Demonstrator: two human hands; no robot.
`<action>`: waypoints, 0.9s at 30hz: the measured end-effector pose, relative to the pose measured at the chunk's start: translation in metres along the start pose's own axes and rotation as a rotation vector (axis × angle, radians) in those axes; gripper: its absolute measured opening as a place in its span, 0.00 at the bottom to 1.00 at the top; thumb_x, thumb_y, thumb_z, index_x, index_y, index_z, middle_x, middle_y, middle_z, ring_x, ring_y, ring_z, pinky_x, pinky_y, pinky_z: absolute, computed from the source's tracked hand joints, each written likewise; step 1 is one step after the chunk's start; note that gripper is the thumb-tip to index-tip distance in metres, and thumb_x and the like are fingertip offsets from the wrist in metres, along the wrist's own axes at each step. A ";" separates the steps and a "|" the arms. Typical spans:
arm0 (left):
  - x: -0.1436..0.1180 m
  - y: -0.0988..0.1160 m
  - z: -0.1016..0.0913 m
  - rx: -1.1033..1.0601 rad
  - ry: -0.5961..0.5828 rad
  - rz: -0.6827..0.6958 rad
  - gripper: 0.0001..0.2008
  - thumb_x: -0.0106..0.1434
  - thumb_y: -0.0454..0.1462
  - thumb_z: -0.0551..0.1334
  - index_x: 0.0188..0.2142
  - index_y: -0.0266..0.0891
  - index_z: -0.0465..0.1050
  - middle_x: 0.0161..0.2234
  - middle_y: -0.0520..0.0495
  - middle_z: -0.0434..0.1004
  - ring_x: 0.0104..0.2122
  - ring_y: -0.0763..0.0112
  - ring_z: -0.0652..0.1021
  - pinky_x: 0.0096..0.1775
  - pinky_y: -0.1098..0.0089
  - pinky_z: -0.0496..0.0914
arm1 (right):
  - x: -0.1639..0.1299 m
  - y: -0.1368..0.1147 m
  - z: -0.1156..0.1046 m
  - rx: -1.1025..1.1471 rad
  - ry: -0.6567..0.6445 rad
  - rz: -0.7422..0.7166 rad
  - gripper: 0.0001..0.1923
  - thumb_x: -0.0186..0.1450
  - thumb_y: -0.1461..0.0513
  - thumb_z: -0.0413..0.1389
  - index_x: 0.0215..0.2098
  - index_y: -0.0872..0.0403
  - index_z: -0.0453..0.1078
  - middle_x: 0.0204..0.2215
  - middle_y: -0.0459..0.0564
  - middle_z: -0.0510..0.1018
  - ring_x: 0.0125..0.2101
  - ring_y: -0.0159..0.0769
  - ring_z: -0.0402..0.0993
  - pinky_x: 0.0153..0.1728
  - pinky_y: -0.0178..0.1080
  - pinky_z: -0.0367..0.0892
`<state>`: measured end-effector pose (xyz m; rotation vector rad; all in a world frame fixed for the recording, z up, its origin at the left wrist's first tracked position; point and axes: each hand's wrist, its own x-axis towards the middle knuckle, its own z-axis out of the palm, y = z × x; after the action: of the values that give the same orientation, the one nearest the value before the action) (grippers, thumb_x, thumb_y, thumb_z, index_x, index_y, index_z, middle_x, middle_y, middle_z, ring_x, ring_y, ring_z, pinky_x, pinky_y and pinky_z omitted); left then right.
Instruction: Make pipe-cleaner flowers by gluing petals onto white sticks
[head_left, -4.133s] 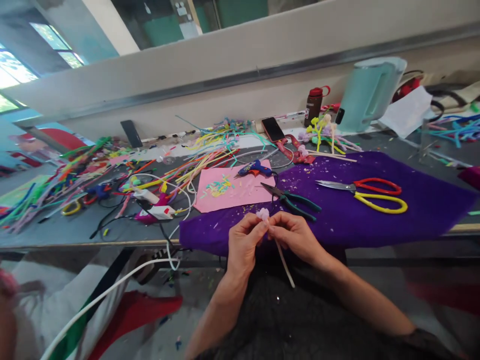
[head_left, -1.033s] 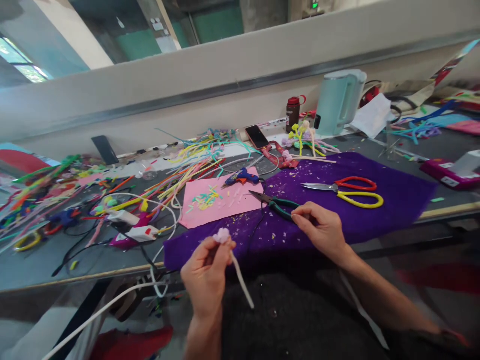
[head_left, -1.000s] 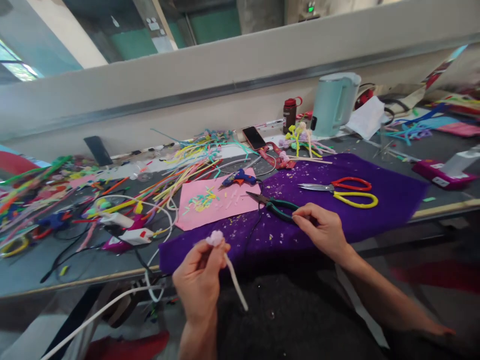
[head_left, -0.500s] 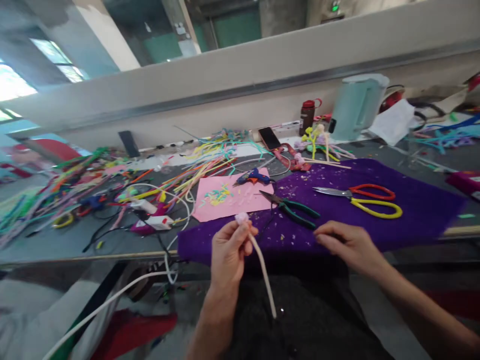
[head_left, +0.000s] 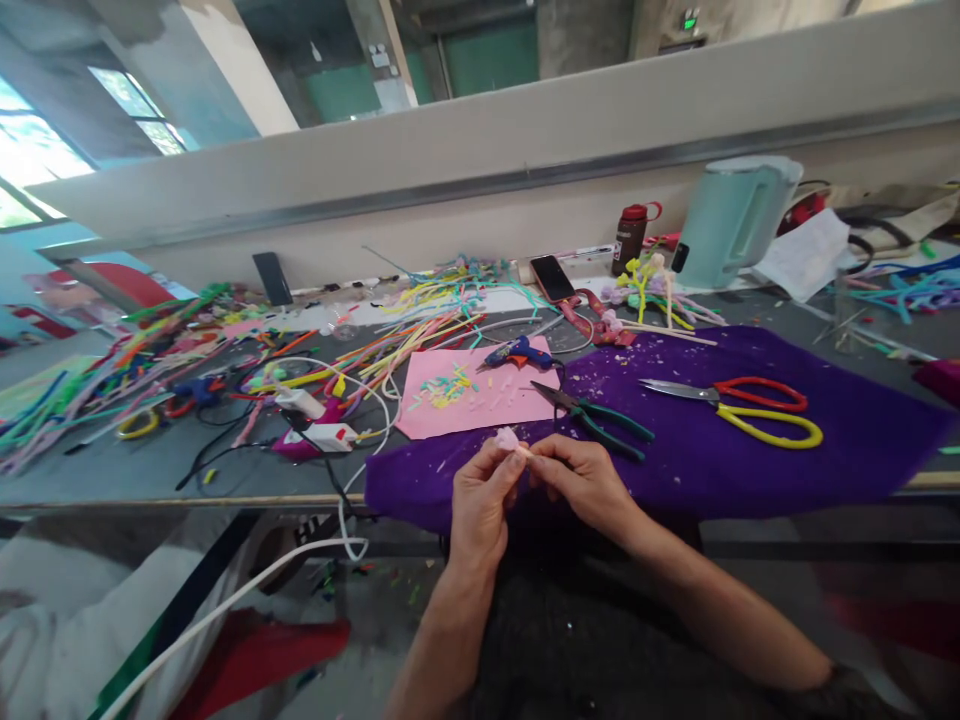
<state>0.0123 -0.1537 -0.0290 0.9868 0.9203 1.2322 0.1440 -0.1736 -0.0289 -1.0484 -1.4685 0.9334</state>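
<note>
so, starting at the left, we log a heap of many-coloured fuzzy stems (head_left: pixel 112 375) spread over the dark grey counter (head_left: pixel 112 472). next come white plugs (head_left: pixel 327 437) on a magenta block, and a white cable (head_left: pixel 247 585) looping off below the front edge. then a pink sheet (head_left: pixel 427 425), strewn with yellow and teal snippets (head_left: pixel 448 388); a blue glue gun (head_left: pixel 523 352) lies across its upper right part.

nearer us, the left hand (head_left: pixel 484 500): grip closed, thumb and finger pinching a small lilac fuzzy piece (head_left: pixel 507 439), held up at the front edge of the counter, seen against the purple cloth (head_left: pixel 712 475). just to its right, the right hand (head_left: pixel 581 480): grip closed too, fingertips together on the piece's pale lower end, close against the left fingertips. how much of it the fingers hide, we cannot tell.

just beyond that hand, green-handled pliers (head_left: pixel 576 405), tips over the sheet, handles spread on the cloth. farther right we note a red-capped bottle (head_left: pixel 630 243) and a pale teal kettle (head_left: pixel 729 228) at the back; before them, scissors (head_left: pixel 718 393) with one red and one yellow loop, blades pointing left.
</note>
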 end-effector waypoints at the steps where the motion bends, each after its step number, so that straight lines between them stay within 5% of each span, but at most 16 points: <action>1: 0.000 -0.001 0.000 0.006 -0.016 -0.009 0.09 0.48 0.38 0.67 0.29 0.34 0.75 0.20 0.54 0.67 0.16 0.84 0.60 0.18 0.79 0.53 | -0.001 -0.001 -0.001 0.028 -0.008 0.027 0.11 0.63 0.58 0.50 0.29 0.55 0.69 0.21 0.43 0.70 0.18 0.25 0.63 0.19 0.29 0.59; 8: 0.000 -0.002 0.004 -0.006 0.031 -0.021 0.12 0.46 0.38 0.68 0.31 0.34 0.76 0.21 0.54 0.66 0.16 0.84 0.60 0.17 0.79 0.53 | -0.005 0.001 0.000 0.068 0.005 0.065 0.12 0.63 0.56 0.51 0.27 0.56 0.68 0.20 0.43 0.70 0.17 0.24 0.62 0.18 0.29 0.59; 27: -0.006 -0.006 0.001 0.058 0.055 0.253 0.08 0.53 0.37 0.64 0.22 0.35 0.70 0.28 0.53 0.64 0.19 0.83 0.64 0.20 0.78 0.60 | -0.010 0.005 0.016 0.071 -0.035 0.047 0.11 0.63 0.57 0.50 0.29 0.55 0.69 0.22 0.43 0.70 0.17 0.25 0.62 0.19 0.29 0.59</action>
<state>0.0147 -0.1597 -0.0338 1.1467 0.8968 1.4575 0.1297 -0.1817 -0.0391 -1.0225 -1.4338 1.0348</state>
